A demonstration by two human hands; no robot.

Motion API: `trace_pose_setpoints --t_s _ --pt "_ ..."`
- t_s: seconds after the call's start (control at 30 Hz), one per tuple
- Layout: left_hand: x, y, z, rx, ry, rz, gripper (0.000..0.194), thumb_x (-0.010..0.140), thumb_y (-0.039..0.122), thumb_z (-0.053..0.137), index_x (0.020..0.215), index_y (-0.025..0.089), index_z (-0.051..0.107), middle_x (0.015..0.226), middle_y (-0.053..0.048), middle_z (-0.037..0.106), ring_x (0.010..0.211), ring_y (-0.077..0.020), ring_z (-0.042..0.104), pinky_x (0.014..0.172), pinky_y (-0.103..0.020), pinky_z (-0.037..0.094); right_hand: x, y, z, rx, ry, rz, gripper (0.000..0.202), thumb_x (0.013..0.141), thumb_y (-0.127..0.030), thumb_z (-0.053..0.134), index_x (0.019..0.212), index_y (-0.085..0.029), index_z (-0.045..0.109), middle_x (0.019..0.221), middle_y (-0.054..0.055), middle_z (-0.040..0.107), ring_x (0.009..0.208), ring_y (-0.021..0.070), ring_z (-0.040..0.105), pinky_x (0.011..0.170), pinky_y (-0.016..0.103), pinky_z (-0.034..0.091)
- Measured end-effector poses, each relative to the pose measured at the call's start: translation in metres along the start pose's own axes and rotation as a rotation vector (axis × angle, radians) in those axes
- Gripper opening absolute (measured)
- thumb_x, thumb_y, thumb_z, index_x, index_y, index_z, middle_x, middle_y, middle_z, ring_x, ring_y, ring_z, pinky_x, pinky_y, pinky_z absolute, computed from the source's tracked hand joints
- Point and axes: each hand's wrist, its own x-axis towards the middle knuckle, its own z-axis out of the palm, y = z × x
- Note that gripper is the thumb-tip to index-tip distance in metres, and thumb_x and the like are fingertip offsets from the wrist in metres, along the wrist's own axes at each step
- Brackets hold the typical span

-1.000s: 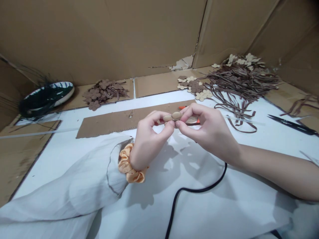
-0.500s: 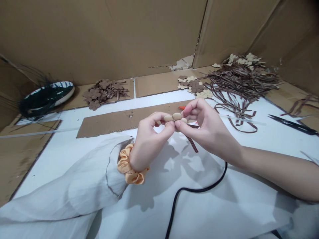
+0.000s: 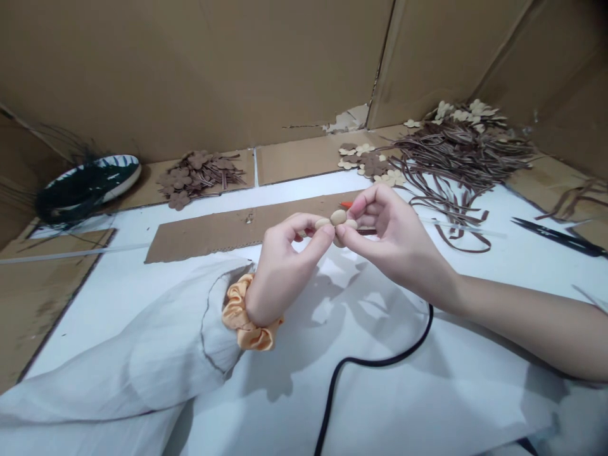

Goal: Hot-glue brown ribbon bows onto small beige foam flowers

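Between my two hands I hold a beige flower cutout with rounded petals, raised above the white tabletop. My left hand pinches its left petals with thumb and fingers. On the other side my right hand grips the right petals, thumb in front. A short piece of dark brown ribbon shows behind the flower, partly covered by my right hand. An orange tip peeks out behind the right fingers; the rest of that object is hidden.
A long cardboard strip lies behind my hands. Brown flowers are heaped at back left, beside a dish of dark threads. Brown ribbons and beige flowers pile up at back right. Black tweezers lie right; a black cord runs in front.
The flower has turned slightly in my fingers. The ribbon end that hung below my right hand has swung up behind the flower. Both hands stay almost in place.
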Motion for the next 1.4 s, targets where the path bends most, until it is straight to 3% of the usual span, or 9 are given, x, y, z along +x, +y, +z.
trace_pose_setpoints --t_s 0.27,0.57,0.77,0.9,1.1,1.4 --pt "0.0 0.002 -0.001 -0.006 0.01 0.055 0.021 0.087 0.026 0.055 0.073 0.018 0.068 0.079 0.002 0.071 0.075 -0.0119 0.06 0.071 -0.021 0.043 0.0 0.001 -0.001 0.04 -0.022 0.009 0.021 0.08 -0.019 0.062 0.085 -0.021 0.042 0.076 -0.003 0.054 0.07 0.0113 0.06 0.063 0.025 0.049" --pt "0.002 -0.001 -0.001 0.022 0.002 0.066 0.02 0.086 0.03 0.057 0.073 0.018 0.066 0.073 0.001 0.067 0.071 -0.0125 0.056 0.07 -0.024 0.042 0.0 0.0 0.0 0.065 -0.036 0.029 0.02 0.08 -0.016 0.061 0.087 -0.021 0.042 0.077 -0.003 0.051 0.069 0.0097 0.058 0.062 0.024 0.047" --pt "0.002 -0.001 -0.001 0.035 0.039 0.032 0.02 0.085 0.032 0.058 0.072 0.017 0.062 0.072 0.0 0.064 0.071 -0.0136 0.054 0.069 -0.026 0.042 -0.001 -0.002 0.003 0.119 -0.083 0.054 0.026 0.075 -0.011 0.064 0.09 -0.02 0.045 0.091 -0.001 0.055 0.085 0.0094 0.058 0.068 0.021 0.046" --pt "0.0 0.001 0.0 0.037 0.025 0.034 0.02 0.084 0.032 0.058 0.071 0.017 0.062 0.074 -0.001 0.064 0.072 -0.0143 0.055 0.071 -0.027 0.042 -0.001 -0.004 0.003 0.146 -0.073 0.101 0.027 0.075 -0.015 0.066 0.091 -0.019 0.045 0.087 -0.001 0.056 0.078 0.0088 0.057 0.064 0.021 0.044" --pt "-0.001 0.002 0.0 0.058 0.021 0.022 0.021 0.084 0.033 0.058 0.07 0.017 0.062 0.072 -0.001 0.064 0.073 -0.0158 0.056 0.073 -0.03 0.041 0.001 -0.007 0.002 0.191 -0.078 0.158 0.03 0.071 -0.006 0.067 0.089 -0.018 0.046 0.077 -0.004 0.056 0.068 0.0068 0.055 0.059 0.019 0.043" --pt "-0.001 0.003 0.0 0.034 0.025 0.028 0.02 0.084 0.03 0.058 0.068 0.018 0.06 0.072 0.0 0.065 0.071 -0.0147 0.054 0.072 -0.029 0.041 0.003 -0.012 0.002 0.191 -0.076 0.238 0.022 0.078 -0.007 0.062 0.089 -0.016 0.046 0.073 -0.004 0.056 0.064 0.0061 0.054 0.058 0.018 0.044"
